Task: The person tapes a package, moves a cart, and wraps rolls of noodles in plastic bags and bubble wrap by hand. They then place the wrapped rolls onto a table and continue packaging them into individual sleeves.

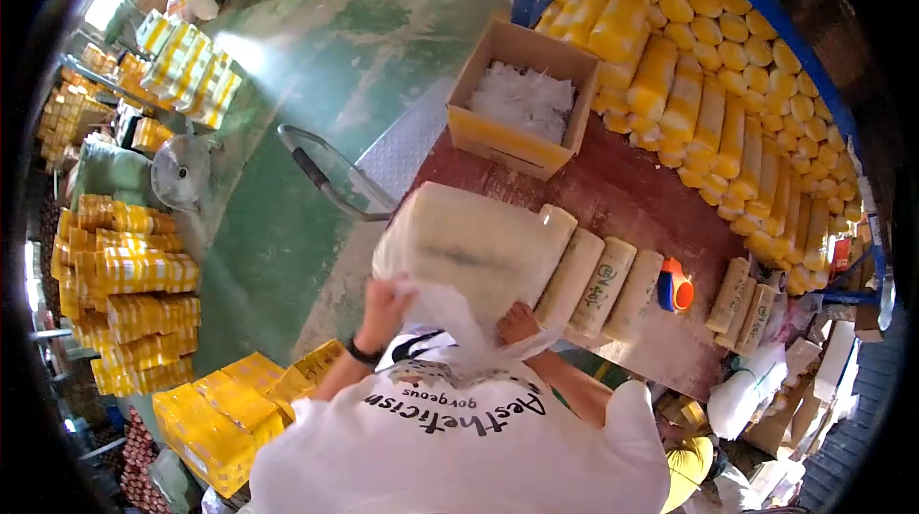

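A large pale bundle (pixel 479 244) in translucent plastic lies on the dark red table, right in front of my body. At its near left corner, my left hand (pixel 386 311) is closed on the loose end of a clear plastic bag (pixel 450 308). My right hand (pixel 518 324) is closed at the near right edge of the bundle, with the same thin plastic bunched around its fingers. What lies inside the bundle is blurred by the plastic. Close to my right hand stands a row of several wrapped rolls (pixel 600 286) with dark handwriting on them.
An orange and blue tape dispenser (pixel 676 286) sits right of the rolls, with smaller marked rolls (pixel 745 308) beyond. A cardboard box (pixel 517 145) of white scraps stands at the back. Yellow-wrapped packs (pixel 708 112) fill the right side. A trolley handle (pixel 321 174) and yellow boxes (pixel 225 418) are left.
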The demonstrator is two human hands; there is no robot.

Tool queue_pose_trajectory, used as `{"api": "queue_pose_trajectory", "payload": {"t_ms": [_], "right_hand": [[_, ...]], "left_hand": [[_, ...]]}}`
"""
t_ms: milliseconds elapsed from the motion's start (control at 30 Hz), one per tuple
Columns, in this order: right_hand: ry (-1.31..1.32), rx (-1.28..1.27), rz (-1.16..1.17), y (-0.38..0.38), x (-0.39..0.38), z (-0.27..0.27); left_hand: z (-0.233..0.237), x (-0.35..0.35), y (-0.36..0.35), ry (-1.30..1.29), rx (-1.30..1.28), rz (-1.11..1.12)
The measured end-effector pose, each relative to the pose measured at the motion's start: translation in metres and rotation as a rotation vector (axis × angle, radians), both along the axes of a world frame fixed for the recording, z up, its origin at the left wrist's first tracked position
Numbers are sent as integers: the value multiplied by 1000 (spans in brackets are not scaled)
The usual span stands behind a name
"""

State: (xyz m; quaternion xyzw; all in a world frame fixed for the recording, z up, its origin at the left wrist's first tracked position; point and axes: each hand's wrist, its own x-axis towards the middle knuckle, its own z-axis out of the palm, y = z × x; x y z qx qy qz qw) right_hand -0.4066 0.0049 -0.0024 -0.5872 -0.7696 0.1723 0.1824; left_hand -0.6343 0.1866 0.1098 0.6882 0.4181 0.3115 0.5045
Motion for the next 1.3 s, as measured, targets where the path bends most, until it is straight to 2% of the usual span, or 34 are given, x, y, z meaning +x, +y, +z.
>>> {"api": "queue_pose_trajectory", "payload": {"t_ms": [33,100,200,300,333,400,500,533,567,633,667,767,800,867,900,933,1000,1067,1100,1133,1233,1267,1300], "right_hand": [[-26,-65,-15,-9,-4,-23],[-51,-170,-70,-19,-9,-52],[-56,-300,-211,-29,-6,-67],[-34,-449,-439,-24,14,-78],[-12,-481,-520,-18,22,-79],[77,-409,-626,11,42,-74],[277,-232,-721,90,70,-32],[357,78,-647,104,82,-49],[303,84,-639,129,92,-47],[197,84,-620,185,105,-38],[144,85,-613,200,117,-32],[328,199,-359,204,147,-23],[339,275,-449,194,162,-26],[478,40,-880,139,176,19],[273,52,-1084,110,185,31],[333,14,-1219,76,193,36],[241,247,-1283,0,209,32],[372,205,-1480,-61,197,48],[270,151,-1514,-89,195,46],[175,85,-1549,-119,190,38],[55,-55,-1669,-163,169,14],[39,-82,-1703,-169,168,3],[10,-76,-1564,-179,182,-23]], "left_hand": [[-12,-10,-19,45,-19,-28],[-15,-29,-47,46,-366,-137],[-25,-35,-59,73,-507,-298],[-51,-18,-63,-26,-482,-501],[-56,-11,-70,-99,-521,-501],[-56,4,-69,-70,-504,-460],[-74,32,-65,-78,-449,-338],[-64,47,-59,-85,-385,-309],[-52,68,-48,-95,-318,-282],[-49,104,-39,-113,25,-195],[-50,115,-29,31,118,-296],[-60,149,-31,-16,178,-389],[-64,158,-38,-53,209,-404],[-79,176,-54,-130,263,-435],[-94,182,-63,-114,219,-492],[-119,189,-75,-99,170,-554],[-194,200,-98,-125,48,-603],[-171,209,-91,-59,152,-706],[-162,211,-86,-16,205,-760],[-174,216,-87,23,300,-722],[-134,228,-87,-61,141,-464],[-122,209,-86,53,494,-634],[-115,196,-97,178,856,-779]]}}
